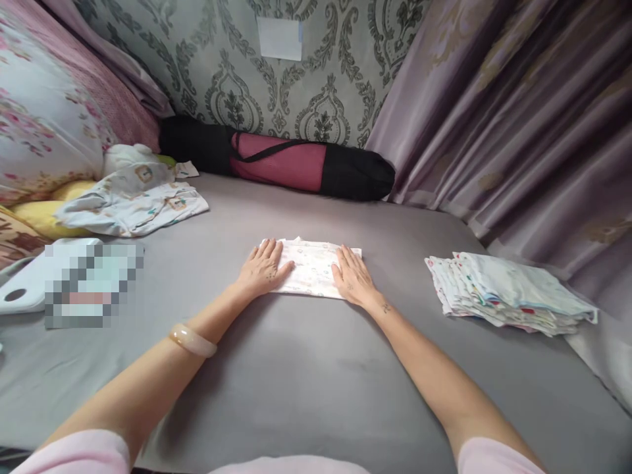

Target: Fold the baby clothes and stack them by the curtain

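Note:
A white cloth with a small print (311, 268), folded into a flat rectangle, lies on the grey sheet (306, 368) in front of me. My left hand (263, 266) rests flat on its left end, fingers stretched out and thumb pointing inward. On its right end lies my right hand (353, 274), also flat with the fingers extended. Both palms press down on the fabric and hide its two ends. To the right is a stack of folded printed cloths (508, 293), apart from my hands.
A loose printed garment (143, 204) lies at the left by yellow and floral pillows (39, 131). Nearer are a white board-like object (34, 283) and a pixelated item (93, 286). A long black and red bag (279, 161) lies along the wall; purple curtains (474, 112) hang right.

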### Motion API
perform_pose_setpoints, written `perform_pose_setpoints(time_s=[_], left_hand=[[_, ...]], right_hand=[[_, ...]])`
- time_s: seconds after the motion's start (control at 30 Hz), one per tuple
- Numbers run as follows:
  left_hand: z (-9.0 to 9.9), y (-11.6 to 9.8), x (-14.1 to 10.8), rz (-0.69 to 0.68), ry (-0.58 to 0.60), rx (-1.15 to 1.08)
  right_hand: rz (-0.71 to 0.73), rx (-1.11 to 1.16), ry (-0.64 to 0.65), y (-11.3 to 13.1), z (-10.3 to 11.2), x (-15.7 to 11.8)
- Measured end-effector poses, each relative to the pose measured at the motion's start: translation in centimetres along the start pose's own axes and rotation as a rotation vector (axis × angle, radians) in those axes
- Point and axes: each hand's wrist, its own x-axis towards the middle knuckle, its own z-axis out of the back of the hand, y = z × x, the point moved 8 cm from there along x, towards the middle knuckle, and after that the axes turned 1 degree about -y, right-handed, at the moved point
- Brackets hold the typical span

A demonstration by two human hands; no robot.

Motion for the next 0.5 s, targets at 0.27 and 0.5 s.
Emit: perform_pose_setpoints(time_s=[0.27,0.5], left_hand=[[-0.3,0.5,-0.2,0.032,0.013,-0.024],[-0.1,0.6,0.1,0.005,0.019,-0.023]], right_hand=[[-0.158,0.058,0.011,-1.9,-0.1,-0.3],[-0.240,0.075,0.027,-4.3,-0.2,-0.3]])
